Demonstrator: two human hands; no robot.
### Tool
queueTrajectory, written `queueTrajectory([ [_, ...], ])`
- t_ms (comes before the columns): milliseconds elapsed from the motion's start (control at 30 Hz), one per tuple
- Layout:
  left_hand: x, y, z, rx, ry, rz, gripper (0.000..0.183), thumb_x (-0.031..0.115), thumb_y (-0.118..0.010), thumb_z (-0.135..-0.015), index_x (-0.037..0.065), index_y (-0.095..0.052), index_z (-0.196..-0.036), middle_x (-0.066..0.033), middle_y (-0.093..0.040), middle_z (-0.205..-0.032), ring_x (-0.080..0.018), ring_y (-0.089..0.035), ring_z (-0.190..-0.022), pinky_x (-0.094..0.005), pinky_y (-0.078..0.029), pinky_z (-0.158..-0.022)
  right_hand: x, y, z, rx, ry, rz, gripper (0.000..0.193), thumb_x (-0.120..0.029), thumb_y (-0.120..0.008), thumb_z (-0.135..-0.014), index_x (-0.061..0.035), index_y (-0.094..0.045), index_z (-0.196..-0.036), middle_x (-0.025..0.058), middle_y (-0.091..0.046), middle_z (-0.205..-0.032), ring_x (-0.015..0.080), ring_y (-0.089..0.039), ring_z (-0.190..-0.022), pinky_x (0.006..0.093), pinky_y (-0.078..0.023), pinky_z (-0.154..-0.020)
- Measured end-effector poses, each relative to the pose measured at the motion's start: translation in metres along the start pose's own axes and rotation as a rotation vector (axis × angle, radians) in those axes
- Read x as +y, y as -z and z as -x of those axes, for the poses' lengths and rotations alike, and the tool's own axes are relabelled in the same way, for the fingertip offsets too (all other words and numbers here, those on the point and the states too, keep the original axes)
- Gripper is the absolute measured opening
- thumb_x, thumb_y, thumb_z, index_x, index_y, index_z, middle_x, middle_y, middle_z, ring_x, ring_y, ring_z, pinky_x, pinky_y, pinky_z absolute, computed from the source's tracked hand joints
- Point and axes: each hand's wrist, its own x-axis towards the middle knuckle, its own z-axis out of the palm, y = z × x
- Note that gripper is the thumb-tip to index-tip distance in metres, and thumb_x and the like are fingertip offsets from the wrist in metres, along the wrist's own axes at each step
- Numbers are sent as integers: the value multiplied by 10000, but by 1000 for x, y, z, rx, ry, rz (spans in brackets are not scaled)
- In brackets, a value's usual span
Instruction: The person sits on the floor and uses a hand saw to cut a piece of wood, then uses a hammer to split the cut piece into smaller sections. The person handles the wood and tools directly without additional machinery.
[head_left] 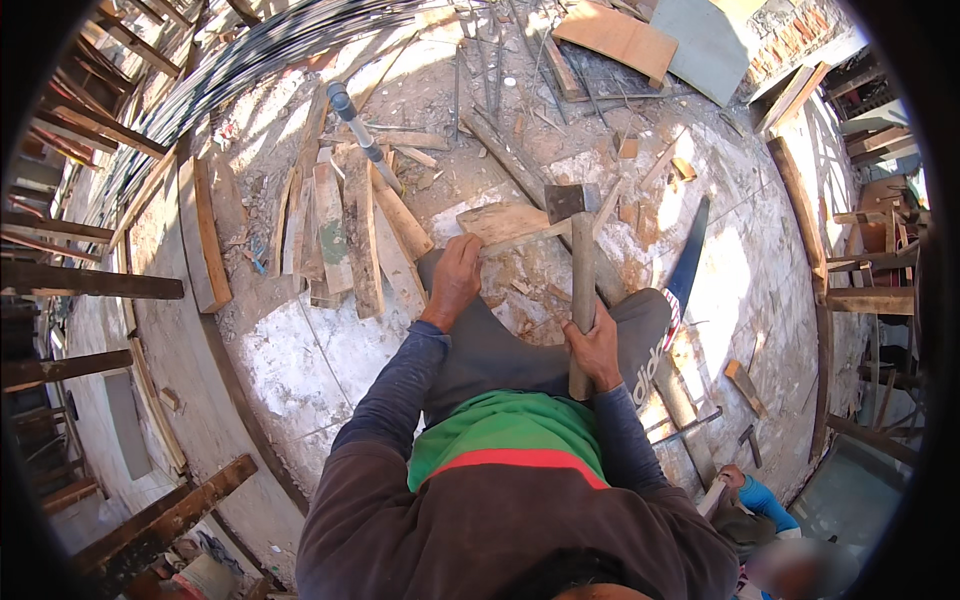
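Note:
My right hand (597,347) is closed round the wooden handle of a hatchet (583,270). The dark metal hatchet head (567,202) points away from me, above the far end of a thin wooden strip (525,239). Whether they touch, I cannot tell. That strip's near end is in my closed left hand (456,282), close to my left knee. Just beyond the strip lies a pale wood offcut (497,221). A long dark beam (530,180) runs under the hatchet. Beside my right knee is a tapering dark blue piece (688,250), resembling a saw blade.
Several wood pieces (335,225) are heaped at the left, with a grey pipe (357,125) over them. Long metal rods (260,55) curve across the far left. At lower right, a co-worker's hand (733,477) grips a board, near a hammer (753,448). Boards (615,42) lie far off.

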Motion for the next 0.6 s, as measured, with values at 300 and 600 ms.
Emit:
queueTrajectory([
  [300, 11, 0, 30, -7, 18, 10, 397, -95, -649, -713, -17, -575, -1095, -181, -589, -1114, -379, -590, -1040, -426, -501, -891, -16, 7, 21, -29, -173, -162, 346, -46, -660, -844, 23, -549, -1164, 29, -578, -729, 112, -567, -534, 267, -449, -484],
  [600, -63, 15, -91, 79, 137, 54, 369, -57, -658, -793, -4, -572, -1148, -224, -617, -1092, -431, -590, -1029, -464, -483, -887, -66, -6, -43, 1, 145, -16, 300, -72, -657, -860, 17, -548, -1124, 28, -578, -695, 108, -563, -520, 284, -450, -481],
])
